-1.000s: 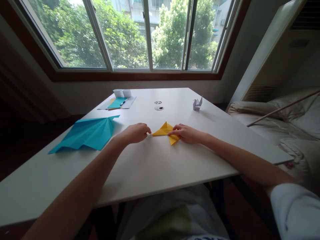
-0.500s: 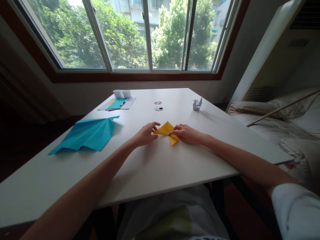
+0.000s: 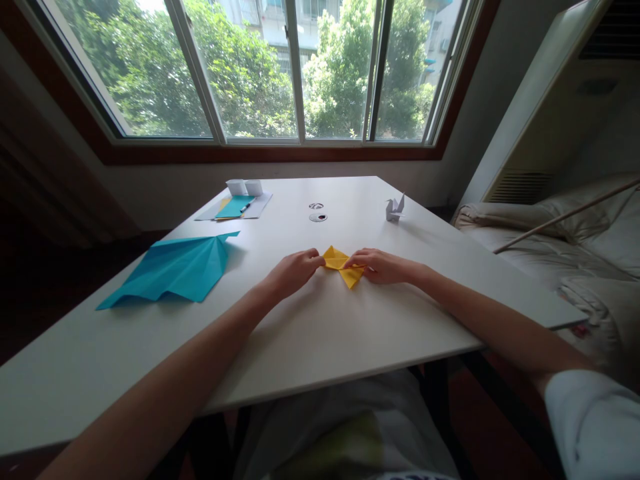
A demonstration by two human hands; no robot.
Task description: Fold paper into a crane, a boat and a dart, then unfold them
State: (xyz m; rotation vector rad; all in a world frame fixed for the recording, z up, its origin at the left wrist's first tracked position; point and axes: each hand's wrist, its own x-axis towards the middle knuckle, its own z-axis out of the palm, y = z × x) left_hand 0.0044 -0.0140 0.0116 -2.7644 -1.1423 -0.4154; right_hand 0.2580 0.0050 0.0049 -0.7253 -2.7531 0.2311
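A small folded yellow origami paper lies on the white table in front of me, one flap pointing away and another toward me. My left hand pinches its left corner between thumb and fingers. From the other side my right hand grips the right part, its fingertips resting over the middle folds. The paper's right edge is partly hidden under those fingers.
A large creased sheet of blue paper lies to the left. Behind it are stacked coloured sheets with a pen and white paper boxes. A white paper crane stands at the back right of the table.
My left hand has closed on the paper's left corner, where its fingers were apart before. The yellow paper has turned slightly and shifted a little to the right.
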